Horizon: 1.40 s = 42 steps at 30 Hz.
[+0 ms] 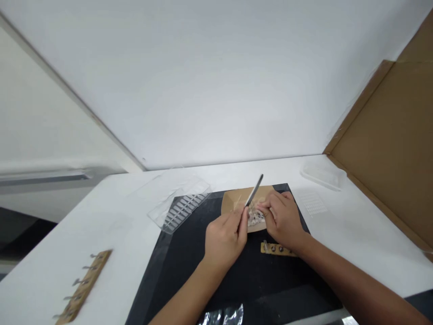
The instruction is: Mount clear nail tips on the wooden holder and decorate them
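Note:
My left hand (pixel 226 234) is closed around the lower end of a thin nail file (pixel 254 189), which points up and to the right. Close beside it, my right hand (pixel 282 216) pinches something small at its fingertips, too small to make out. Both hands are over a brown paper tray (pixel 230 198) that holds a heap of small whitish pieces (pixel 256 217). Just below my right hand lies a short wooden strip (pixel 276 249) with round metal studs and one clear upright piece at its left end; my wrist partly covers it.
A black mat (pixel 189 271) lies on the white table (pixel 128 216). Clear trays with nail tips (pixel 186 210) overlap its upper left corner. Another wooden strip with upright holders (pixel 88 284) is at left. At right are a clear plastic container (pixel 321 176) and a cardboard panel (pixel 389 149).

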Each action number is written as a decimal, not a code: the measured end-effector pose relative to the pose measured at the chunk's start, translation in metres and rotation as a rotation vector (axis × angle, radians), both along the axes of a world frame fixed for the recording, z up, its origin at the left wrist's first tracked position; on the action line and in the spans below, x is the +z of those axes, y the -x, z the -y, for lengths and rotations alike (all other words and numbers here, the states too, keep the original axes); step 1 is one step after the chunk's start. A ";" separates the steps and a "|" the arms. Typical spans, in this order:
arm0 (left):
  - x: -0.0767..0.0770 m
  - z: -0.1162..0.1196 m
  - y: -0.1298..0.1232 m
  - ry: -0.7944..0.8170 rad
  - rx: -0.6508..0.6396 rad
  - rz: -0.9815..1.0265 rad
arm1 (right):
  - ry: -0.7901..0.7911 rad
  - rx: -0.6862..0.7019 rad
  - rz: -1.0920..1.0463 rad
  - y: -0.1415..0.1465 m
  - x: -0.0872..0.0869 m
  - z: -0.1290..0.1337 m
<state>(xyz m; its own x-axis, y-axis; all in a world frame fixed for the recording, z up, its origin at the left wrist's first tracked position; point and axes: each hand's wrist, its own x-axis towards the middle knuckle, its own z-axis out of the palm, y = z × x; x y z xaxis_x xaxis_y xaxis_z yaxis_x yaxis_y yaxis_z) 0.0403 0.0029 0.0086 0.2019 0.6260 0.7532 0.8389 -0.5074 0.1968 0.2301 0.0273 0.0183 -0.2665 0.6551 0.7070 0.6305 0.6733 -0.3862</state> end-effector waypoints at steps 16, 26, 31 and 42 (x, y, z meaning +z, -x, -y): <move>0.007 -0.034 0.048 0.535 0.624 -0.164 | 0.041 0.021 -0.005 -0.014 -0.011 0.005; 0.011 -0.018 0.024 0.178 -0.130 0.140 | -0.069 0.041 0.000 -0.018 -0.011 0.009; 0.012 -0.006 0.006 0.354 -0.388 0.325 | -0.149 0.114 0.003 -0.019 -0.006 0.015; 0.016 0.003 -0.001 0.620 -0.486 0.628 | -0.312 0.097 0.087 -0.023 -0.003 0.022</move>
